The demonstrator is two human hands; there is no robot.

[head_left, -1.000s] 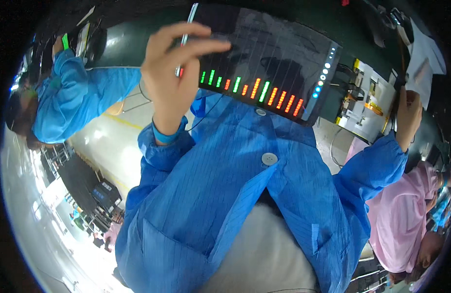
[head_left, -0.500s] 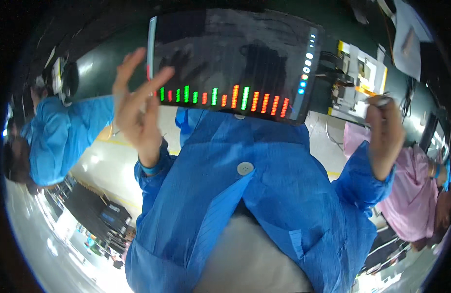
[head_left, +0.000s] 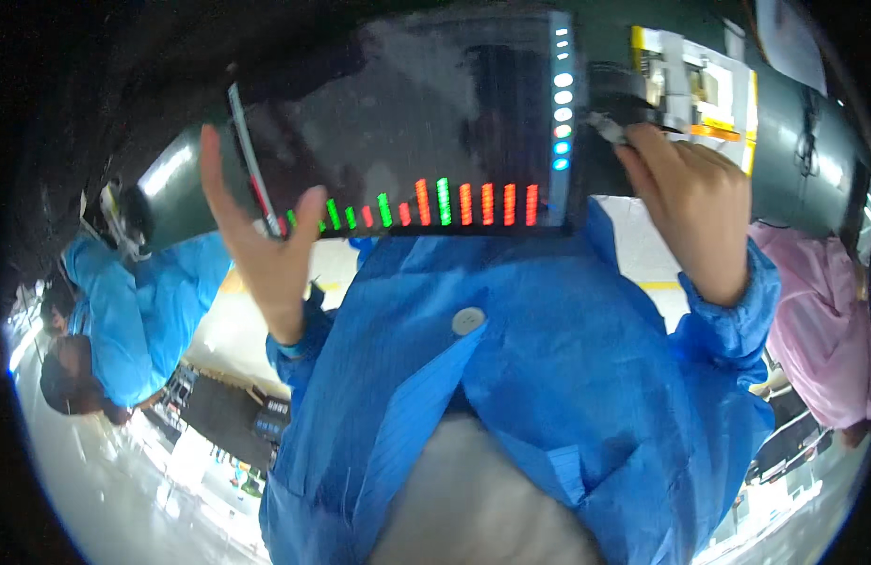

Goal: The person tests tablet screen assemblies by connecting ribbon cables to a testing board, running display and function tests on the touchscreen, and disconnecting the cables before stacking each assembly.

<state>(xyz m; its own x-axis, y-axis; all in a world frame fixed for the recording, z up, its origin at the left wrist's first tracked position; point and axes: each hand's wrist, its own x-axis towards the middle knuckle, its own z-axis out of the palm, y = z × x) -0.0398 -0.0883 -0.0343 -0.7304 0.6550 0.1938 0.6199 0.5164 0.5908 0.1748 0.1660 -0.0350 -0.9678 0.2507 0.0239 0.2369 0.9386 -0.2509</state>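
Observation:
A dark flat-screen display (head_left: 388, 122) with red and green bars and a column of round icons stands in front of me. My left hand (head_left: 266, 254) is at its left edge, thumb and forefinger spread wide. The thumb overlaps the lower left corner of the screen; I cannot tell whether it touches. Beside the display's right edge, my right hand (head_left: 690, 193) is closed in a pinch on a small grey plug-like piece (head_left: 607, 126). The piece points at the display, and the fingers hide its rear part.
Right of the display lies a white and yellow fixture (head_left: 699, 80) on the dark green bench (head_left: 784, 122). A person in light blue (head_left: 138, 311) is at the left, another in pink (head_left: 822, 320) at the right. A white sheet (head_left: 789, 42) hangs at the far right.
My right hand has moved left and up to the display's right edge, bringing the grey piece. The left hand has shifted slightly left and lower. The display has shifted left in view.

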